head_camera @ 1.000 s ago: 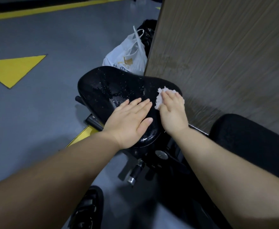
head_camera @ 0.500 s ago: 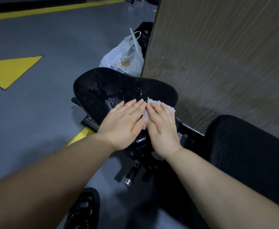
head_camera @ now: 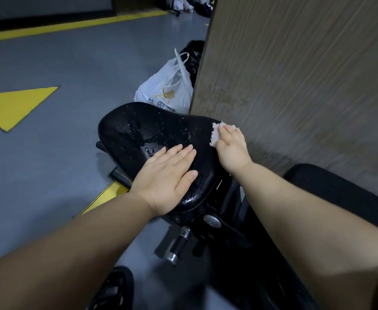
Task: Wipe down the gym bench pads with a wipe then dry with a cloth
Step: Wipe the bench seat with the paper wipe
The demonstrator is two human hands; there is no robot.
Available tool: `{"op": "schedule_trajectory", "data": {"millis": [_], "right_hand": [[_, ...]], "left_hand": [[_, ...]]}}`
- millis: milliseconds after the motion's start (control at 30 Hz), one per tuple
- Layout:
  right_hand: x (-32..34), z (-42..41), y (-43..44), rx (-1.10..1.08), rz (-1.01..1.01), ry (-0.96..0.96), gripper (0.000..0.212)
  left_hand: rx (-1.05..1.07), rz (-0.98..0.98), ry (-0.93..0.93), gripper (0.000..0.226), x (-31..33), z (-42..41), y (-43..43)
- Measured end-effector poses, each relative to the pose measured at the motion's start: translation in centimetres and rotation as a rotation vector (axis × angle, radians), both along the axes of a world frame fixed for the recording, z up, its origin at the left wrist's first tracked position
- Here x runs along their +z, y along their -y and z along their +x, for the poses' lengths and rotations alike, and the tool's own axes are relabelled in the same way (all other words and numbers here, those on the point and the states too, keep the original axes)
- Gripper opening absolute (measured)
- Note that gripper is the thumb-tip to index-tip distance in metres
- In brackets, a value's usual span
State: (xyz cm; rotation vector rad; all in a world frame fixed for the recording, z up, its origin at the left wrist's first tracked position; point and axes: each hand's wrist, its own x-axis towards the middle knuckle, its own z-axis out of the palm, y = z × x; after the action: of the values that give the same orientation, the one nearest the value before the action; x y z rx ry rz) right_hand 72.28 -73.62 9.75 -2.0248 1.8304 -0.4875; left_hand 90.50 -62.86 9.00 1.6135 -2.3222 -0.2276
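A black seat pad point(head_camera: 134, 130) of the gym bench lies below me, its surface dotted with water drops. My left hand point(head_camera: 168, 177) rests flat on the pad's near part, fingers straight. My right hand point(head_camera: 231, 144) presses a crumpled white wipe point(head_camera: 216, 134) against the pad's far right edge, close to the wall; most of the wipe is hidden under my fingers. A second black pad point(head_camera: 344, 195) shows at the right, behind my right forearm.
A wood-grain wall panel point(head_camera: 295, 74) rises directly right of the seat pad. A white plastic bag point(head_camera: 168, 90) and a black bag point(head_camera: 192, 57) sit on the grey floor beyond it. The bench's black frame and adjustment knob point(head_camera: 179, 245) lie below. Yellow floor markings point(head_camera: 13, 104) at left.
My right hand has slid the wipe from the middle of the pad, beside my left hand, out to the far right edge. My left hand stays flat in place.
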Motion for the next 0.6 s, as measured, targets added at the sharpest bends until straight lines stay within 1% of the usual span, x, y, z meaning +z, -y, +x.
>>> {"op": "schedule_trajectory", "data": {"millis": [133, 233, 300, 433, 500, 600], "right_hand": [[-0.2, 1.5, -6.5, 0.053, -0.061, 0.053, 0.052], [-0.7, 2.8, -12.2, 0.171, -0.063, 0.095, 0.056], [-0.9, 3.3, -14.5, 0.234, -0.043, 0.093, 0.057], [-0.5, 2.8, -14.3, 0.269, -0.02, 0.066, 0.056], [-0.1, 2.4, -12.8, 0.263, -0.031, 0.051, 0.053], [0.1, 1.7, -9.0, 0.2, -0.071, -0.019, 0.054]], "left_hand": [[0.001, -0.005, -0.002, 0.081, -0.1, 0.0, 0.0], [0.003, -0.002, -0.025, 0.082, -0.1, -0.1, 0.0], [0.002, 0.002, -0.04, 0.083, 0.0, -0.1, -0.2], [0.01, 0.005, -0.057, 0.083, 0.1, -0.1, -0.3], [0.017, 0.0, -0.058, 0.081, 0.0, -0.1, -0.3], [0.019, -0.016, -0.045, 0.079, -0.3, -0.1, -0.2]]}}
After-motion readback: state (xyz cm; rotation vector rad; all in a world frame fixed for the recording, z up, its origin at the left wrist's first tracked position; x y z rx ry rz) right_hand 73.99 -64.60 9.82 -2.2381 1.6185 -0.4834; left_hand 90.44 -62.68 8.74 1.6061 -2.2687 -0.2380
